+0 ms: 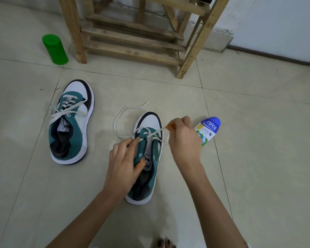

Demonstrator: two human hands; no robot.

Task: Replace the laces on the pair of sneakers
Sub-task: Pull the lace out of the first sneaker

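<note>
Two teal, white and navy sneakers stand on the tiled floor. The left sneaker (pixel 71 122) is laced with a white lace, its ends loose across the tongue. The near sneaker (pixel 148 154) is laced only through its front eyelets. My left hand (pixel 123 161) grips this sneaker's left eyelet flap and tongue. My right hand (pixel 182 135) pinches one end of its white lace (pixel 118 119), pulled taut to the right of the toe. The lace's other end loops over the floor to the left of the toe.
A green cylindrical container (pixel 55 49) stands at the back left beside a wooden rack (pixel 132 33). A blue and white powder bottle (pixel 208 129) lies just right of my right hand. Toes (pixel 164 243) show at the bottom edge.
</note>
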